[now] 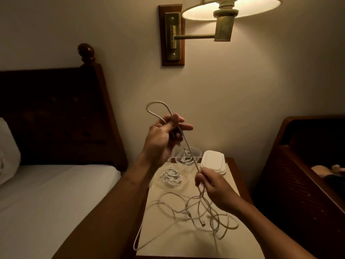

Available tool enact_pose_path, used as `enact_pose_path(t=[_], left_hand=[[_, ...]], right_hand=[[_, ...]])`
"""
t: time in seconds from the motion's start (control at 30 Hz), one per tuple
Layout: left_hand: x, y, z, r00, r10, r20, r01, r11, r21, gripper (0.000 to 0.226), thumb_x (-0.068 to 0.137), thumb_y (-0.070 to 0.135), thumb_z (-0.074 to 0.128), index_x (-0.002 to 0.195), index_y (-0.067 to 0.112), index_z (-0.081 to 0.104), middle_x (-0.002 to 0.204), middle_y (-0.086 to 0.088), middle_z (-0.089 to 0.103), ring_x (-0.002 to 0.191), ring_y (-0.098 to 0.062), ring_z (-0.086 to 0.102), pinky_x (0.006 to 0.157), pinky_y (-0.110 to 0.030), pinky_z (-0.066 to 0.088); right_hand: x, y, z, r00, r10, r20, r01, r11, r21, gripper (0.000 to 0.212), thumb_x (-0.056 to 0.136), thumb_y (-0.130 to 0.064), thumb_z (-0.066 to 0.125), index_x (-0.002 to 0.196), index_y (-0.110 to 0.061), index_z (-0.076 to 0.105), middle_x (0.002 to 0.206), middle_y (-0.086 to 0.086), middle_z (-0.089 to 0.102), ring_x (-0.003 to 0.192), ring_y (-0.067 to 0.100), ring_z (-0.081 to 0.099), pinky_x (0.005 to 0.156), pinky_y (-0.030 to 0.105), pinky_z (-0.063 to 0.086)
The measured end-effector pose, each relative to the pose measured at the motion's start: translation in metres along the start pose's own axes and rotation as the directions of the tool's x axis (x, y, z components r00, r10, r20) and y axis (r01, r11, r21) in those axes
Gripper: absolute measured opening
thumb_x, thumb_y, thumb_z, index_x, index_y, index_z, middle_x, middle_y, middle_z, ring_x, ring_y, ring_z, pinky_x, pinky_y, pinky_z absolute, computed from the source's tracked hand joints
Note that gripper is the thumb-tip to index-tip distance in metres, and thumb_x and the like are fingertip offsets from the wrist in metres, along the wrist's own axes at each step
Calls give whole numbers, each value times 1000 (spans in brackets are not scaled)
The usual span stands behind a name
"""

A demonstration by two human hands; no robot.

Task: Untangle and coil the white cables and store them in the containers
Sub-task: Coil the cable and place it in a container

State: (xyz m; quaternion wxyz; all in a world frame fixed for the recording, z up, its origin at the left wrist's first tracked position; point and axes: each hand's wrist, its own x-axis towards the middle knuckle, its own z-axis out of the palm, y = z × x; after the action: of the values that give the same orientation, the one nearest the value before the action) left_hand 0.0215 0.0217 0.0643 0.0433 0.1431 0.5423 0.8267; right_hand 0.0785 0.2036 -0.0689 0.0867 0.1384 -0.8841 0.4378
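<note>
My left hand [164,135] is raised above the nightstand and grips a white cable [188,148], a loop of which stands up over the fingers. The cable runs taut down to my right hand [211,186], which pinches it lower down. Below that hand a loose tangle of white cable [201,212] sprawls over the tabletop, one strand hanging over the near left edge. A coiled white cable [172,175] lies in a clear container [158,171]. Behind it another clear container [197,153] holds a second coil [187,158].
A stack of white lids [213,160] sits at the back of the nightstand [234,176]. A bed [46,193] with a dark headboard is on the left, a dark wooden piece of furniture [306,165] on the right. A lit wall lamp [224,14] hangs overhead.
</note>
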Motion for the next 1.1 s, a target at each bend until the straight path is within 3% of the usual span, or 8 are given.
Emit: enact_pose_path(t=[0.13,0.23,0.43,0.63,0.73,0.87,1.0,1.1], left_hand=[[-4,35,-25,991,134,-25,-136,984,-111,11,95,20,57,87,13,60,63,3,53,56,-9,46,54,-25,38],[-10,34,-44,977,208,50,-213,927,309,17,96,24,65,92,9,69,64,4,52,59,-10,46,55,-22,40],[-27,-52,-30,977,-166,135,1,635,773,33,71,58,84,87,29,80,86,0,78,85,-30,73,81,-56,60],[-26,-43,-14,985,4,170,-99,827,553,29,100,16,63,75,8,74,72,-6,70,69,-15,63,69,-26,49],[-23,-4,-6,982,126,143,-172,905,388,33,101,23,60,73,14,72,65,-10,55,58,-24,40,52,-27,34],[-20,45,-16,967,254,-29,-247,957,150,28,90,34,66,71,13,69,65,-1,61,56,-16,42,53,-29,35],[-19,25,-38,936,326,-135,-228,850,475,19,92,25,73,79,11,77,71,-1,70,55,-8,54,54,-18,40],[-28,-23,-46,993,109,-34,-67,797,600,11,86,9,79,75,11,76,71,5,76,64,1,66,62,-13,47]], right_hand=[[-13,29,-3,991,106,77,-98,989,-108,25,107,-29,42,89,-31,59,86,-12,64,84,8,57,78,38,52],[-11,32,-12,986,153,-72,-155,988,-13,26,106,-24,45,86,-29,61,76,-4,65,72,12,58,65,29,48],[13,-11,-13,979,-112,-171,88,986,-141,20,98,-10,52,88,-22,66,72,-15,56,68,7,53,58,35,44],[17,-8,-5,972,-131,-195,103,984,-147,20,103,-20,49,87,-25,59,79,-11,56,79,8,50,64,31,44],[6,16,5,996,21,-89,-36,985,-169,23,105,-23,44,87,-27,58,86,-10,56,85,7,50,71,33,47],[-2,46,8,985,168,-45,-172,981,-94,26,104,-17,49,85,-28,63,86,-9,65,83,3,58,73,28,47],[6,39,-1,942,290,-169,-256,946,198,27,103,-16,53,82,-18,71,75,3,69,66,5,60,63,26,49],[16,21,-9,908,323,-266,-204,897,392,26,103,-20,55,86,-10,73,73,12,68,62,17,60,57,31,51]])
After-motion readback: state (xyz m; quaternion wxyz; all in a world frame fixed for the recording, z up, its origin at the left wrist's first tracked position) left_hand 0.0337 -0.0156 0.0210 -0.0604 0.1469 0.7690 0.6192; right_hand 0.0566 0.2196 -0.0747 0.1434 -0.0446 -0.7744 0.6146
